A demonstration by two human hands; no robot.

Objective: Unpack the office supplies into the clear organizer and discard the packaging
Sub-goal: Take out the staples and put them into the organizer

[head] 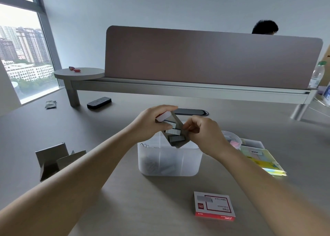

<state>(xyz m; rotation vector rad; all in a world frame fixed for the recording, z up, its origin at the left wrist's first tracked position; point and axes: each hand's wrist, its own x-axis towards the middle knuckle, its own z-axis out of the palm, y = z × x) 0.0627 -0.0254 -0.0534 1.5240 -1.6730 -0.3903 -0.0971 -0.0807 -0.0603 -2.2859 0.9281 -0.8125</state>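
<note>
Over the clear organizer (189, 161), my left hand (151, 124) grips a small red-and-white staple box by its top. My right hand (201, 134) pinches the grey cardboard tray (175, 143) that hangs tilted out of the box. Several grey staple strips (176, 139) slide down the tray toward the organizer's middle compartment. Paper clips and staples lie inside the organizer, blurred by its frosted wall. A second, closed staple box (214, 206) lies flat on the desk near me.
Opened cardboard packaging (55, 160) lies at the left. Sticky-note packs (262, 159) and a round clear tub (232, 139) sit at the right. A whiteboard eraser (99, 102) and a small wrapper (50, 104) lie farther back. A desk divider (212, 57) stands behind, a person beyond it.
</note>
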